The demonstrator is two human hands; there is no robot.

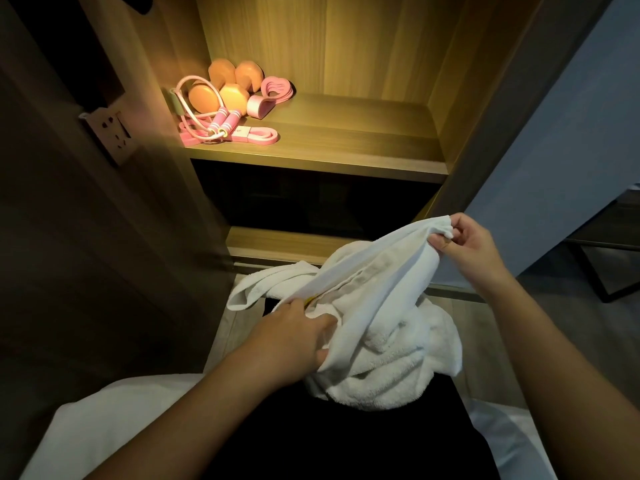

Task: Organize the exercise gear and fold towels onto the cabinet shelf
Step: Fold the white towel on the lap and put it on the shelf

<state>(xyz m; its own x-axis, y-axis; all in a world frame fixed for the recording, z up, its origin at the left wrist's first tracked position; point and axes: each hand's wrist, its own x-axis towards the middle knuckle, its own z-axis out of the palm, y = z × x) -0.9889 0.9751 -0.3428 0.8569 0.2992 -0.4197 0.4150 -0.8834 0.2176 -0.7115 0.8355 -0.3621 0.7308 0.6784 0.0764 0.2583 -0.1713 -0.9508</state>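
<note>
Black-clothed lap point(339, 441) fills the bottom centre of the frame, flanked by white bedding point(104, 424) at lower left, as a person seated before an open wooden cabinet works a crumpled white towel point(388, 327) with both bare hands. At centre, the left hand point(298, 336) grips the towel's bunched folds, fingers curled into the cloth, while at right of centre the right hand point(467, 244) pinches a raised edge of the same towel between thumb and fingers, drawing a band of fabric taut between the two hands. The rest of the towel lies heaped on the lap, well below the lit cabinet shelf point(346, 147) in the upper half of the frame. At that shelf's left end, two orange dumbbells point(247, 76) sit near the back, a pink jump rope point(227, 121) lies coiled in front of them with a flat pink resistance band point(258, 136) beside its handles, and a bundle of looped pink bands point(277, 88) rests just right of the dumbbells. A wall socket point(110, 133) is mounted on the dark panel at upper left.
</note>
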